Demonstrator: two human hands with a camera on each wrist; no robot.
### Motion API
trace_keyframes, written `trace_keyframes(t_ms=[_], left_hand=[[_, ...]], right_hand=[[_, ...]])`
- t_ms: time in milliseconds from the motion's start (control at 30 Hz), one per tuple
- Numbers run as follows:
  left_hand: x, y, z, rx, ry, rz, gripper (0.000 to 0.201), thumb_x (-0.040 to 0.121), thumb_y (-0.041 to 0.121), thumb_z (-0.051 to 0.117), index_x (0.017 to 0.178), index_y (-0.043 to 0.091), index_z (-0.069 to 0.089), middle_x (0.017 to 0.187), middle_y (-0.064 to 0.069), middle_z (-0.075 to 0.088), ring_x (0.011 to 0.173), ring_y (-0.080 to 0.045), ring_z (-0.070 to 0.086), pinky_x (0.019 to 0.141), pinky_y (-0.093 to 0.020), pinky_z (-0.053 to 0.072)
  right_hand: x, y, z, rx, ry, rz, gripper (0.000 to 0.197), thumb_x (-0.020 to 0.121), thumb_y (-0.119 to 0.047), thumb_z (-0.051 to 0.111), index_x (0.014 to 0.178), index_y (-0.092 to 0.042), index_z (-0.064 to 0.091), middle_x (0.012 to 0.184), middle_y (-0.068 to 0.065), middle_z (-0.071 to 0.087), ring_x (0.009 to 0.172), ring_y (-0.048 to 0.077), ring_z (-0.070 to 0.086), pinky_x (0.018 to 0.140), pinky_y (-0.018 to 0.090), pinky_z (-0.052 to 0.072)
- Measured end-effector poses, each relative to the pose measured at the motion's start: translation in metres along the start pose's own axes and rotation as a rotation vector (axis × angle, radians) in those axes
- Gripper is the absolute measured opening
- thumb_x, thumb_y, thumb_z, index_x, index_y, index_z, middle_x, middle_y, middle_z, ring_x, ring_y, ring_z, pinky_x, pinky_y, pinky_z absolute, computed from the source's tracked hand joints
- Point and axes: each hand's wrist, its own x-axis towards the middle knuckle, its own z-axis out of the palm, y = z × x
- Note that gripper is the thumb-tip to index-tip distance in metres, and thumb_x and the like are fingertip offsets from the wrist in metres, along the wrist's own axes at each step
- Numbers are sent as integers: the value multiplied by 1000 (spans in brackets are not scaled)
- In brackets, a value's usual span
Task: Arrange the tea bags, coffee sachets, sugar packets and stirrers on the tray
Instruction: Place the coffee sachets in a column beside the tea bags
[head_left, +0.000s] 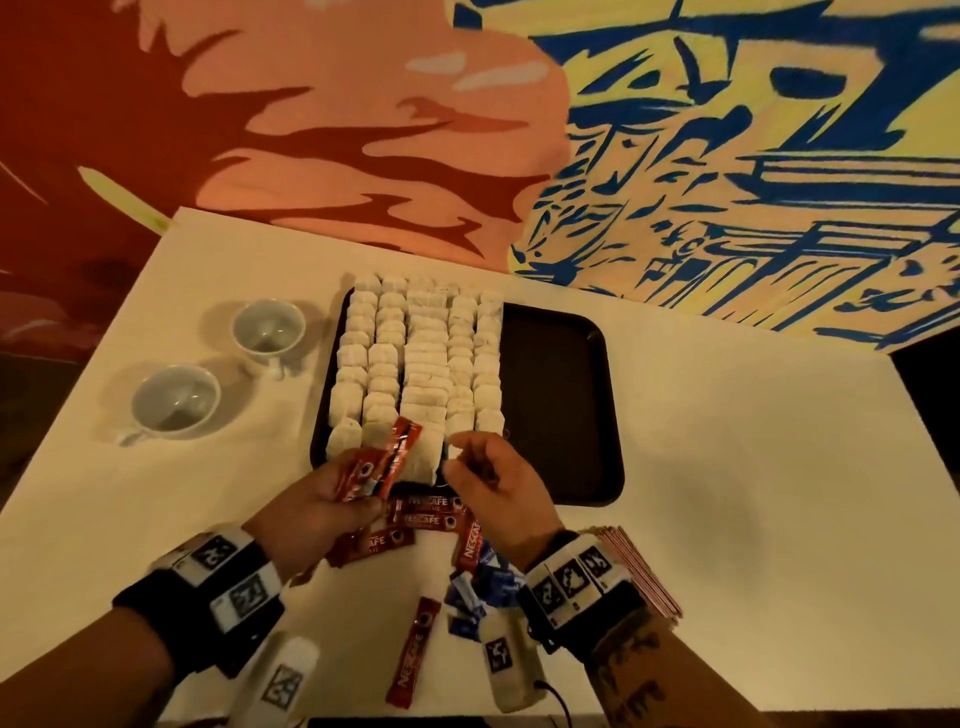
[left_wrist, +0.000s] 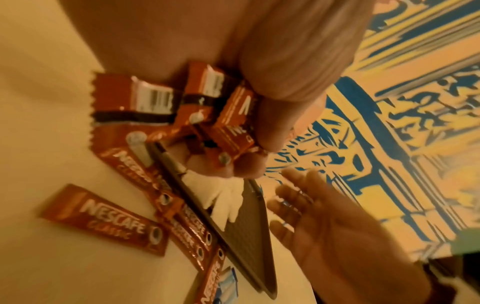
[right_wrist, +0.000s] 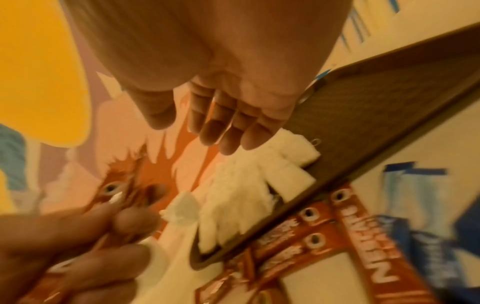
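A dark tray (head_left: 550, 405) lies mid-table; rows of white tea bags (head_left: 421, 364) fill its left half, the right half is bare. My left hand (head_left: 358, 488) grips a bunch of red coffee sachets (head_left: 387, 462) over the tray's near left corner; the left wrist view shows the held sachets (left_wrist: 228, 115) fanned out. My right hand (head_left: 467, 462) hovers beside them with relaxed fingers and holds nothing; its fingers (right_wrist: 223, 127) hang above the nearest tea bags (right_wrist: 233, 195). Loose sachets (head_left: 431, 514) lie along the tray's front edge.
Blue sugar packets (head_left: 483, 587) lie in a heap near my right wrist, with a stack of thin pink-edged packets (head_left: 644, 577) beside it. A single sachet (head_left: 413, 654) lies near the table's front edge. Two white cups (head_left: 267, 327) (head_left: 174, 400) stand left of the tray.
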Motion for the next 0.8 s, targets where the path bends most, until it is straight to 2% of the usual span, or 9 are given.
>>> trace_keyframes(t_ms=[67, 133, 267, 300, 367, 467, 600, 700, 800], left_hand=[[9, 12, 11, 34, -62, 37, 41, 89, 5, 66, 122, 27, 56, 85, 3, 75, 79, -14, 71, 77, -34, 55], [19, 26, 22, 87, -102, 80, 43, 78, 20, 71, 117, 33, 58, 105, 0, 74, 98, -17, 70, 95, -45, 53], [41, 48, 41, 82, -87, 112, 53, 68, 34, 73, 118, 27, 59, 104, -5, 74, 98, -25, 70, 94, -50, 53], [45, 53, 45, 83, -75, 125, 52, 70, 37, 74, 119, 26, 59, 102, -5, 74, 94, -25, 71, 92, -47, 55], [57, 60, 59, 89, -29, 139, 33, 86, 32, 72, 115, 22, 59, 87, -2, 72, 72, -23, 67, 70, -37, 57], [73, 63, 80, 8, 31, 154, 17, 96, 27, 62, 111, 20, 59, 73, -2, 66, 52, -18, 54, 48, -28, 46], [97, 60, 102, -33, 186, 156, 18, 92, 18, 69, 108, 20, 60, 66, -12, 64, 46, -21, 51, 47, -30, 44], [109, 59, 114, -27, 373, 149, 15, 89, 18, 72, 100, 17, 62, 55, -2, 62, 41, -13, 53, 42, -25, 43], [115, 59, 118, 6, 428, 137, 15, 86, 24, 74, 96, 22, 63, 56, 1, 65, 42, -11, 57, 42, -23, 45]], right_hand=[[3, -15, 9, 4, -2, -37, 42, 95, -46, 60, 134, -34, 50, 112, -15, 63, 100, 2, 62, 84, 20, 52], [14, -20, 10, 20, 81, -57, 35, 96, -45, 59, 129, -34, 53, 110, -15, 63, 97, 2, 63, 83, 17, 50], [43, -17, -12, 32, 207, -106, 2, 96, -38, 61, 95, -38, 60, 88, -9, 69, 79, 9, 68, 77, 33, 57], [47, -18, -18, 52, 197, -111, 6, 96, -36, 62, 92, -40, 61, 88, -8, 70, 79, 10, 69, 76, 34, 58], [55, -14, -36, 103, 160, -117, 10, 95, -31, 65, 92, -41, 64, 90, -4, 73, 77, 11, 70, 74, 35, 60], [69, -3, -60, 135, 117, -96, 11, 94, -28, 67, 103, -34, 71, 94, -2, 75, 77, 10, 71, 73, 34, 61], [85, 13, -81, 185, 107, -71, 24, 93, -24, 70, 117, -28, 69, 101, -6, 74, 88, 10, 72, 78, 40, 62], [90, 21, -85, 255, 135, -56, 19, 92, -13, 70, 102, -29, 67, 93, -9, 73, 84, 7, 71, 70, 31, 61], [96, 26, -85, 189, 153, -28, 15, 90, -13, 71, 86, -27, 70, 83, -6, 75, 80, 11, 73, 75, 36, 61]])
